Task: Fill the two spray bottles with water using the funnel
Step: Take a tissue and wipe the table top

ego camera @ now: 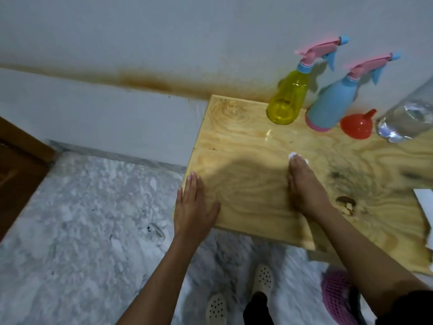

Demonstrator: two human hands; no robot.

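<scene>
A pale wall (164, 31), stained brown along its lower band, filled the top of the frame, and a marbled grey floor (82, 219) the lower left. A plywood table (257, 148) ran from the centre to the right edge. Across its upper right stood the task's things in a row: a clear water bottle (407, 113) at the far right edge, partly cut off by the frame; a blue spray bottle (332, 102) with its pink trigger head screwed on; a yellow spray bottle (288, 97), likewise capped; and a red funnel (357, 125) resting mouth-down between the blue bottle and the water bottle.

The person's left hand (194, 207) lay flat and empty on the table's near left corner, fingers spread. The right hand (304, 186) pressed fingers-down at mid-table on a small white wad (293, 156), apparently a tissue, only its edge showing past the fingertips; how firmly it was gripped could not be told.

Filling looked not yet begun: both sprayers remained capped and the funnel was untouched, while the hand seemed occupied with wiping the tabletop. The next move would call for unscrewing a trigger head and seating the funnel in that neck.
</scene>
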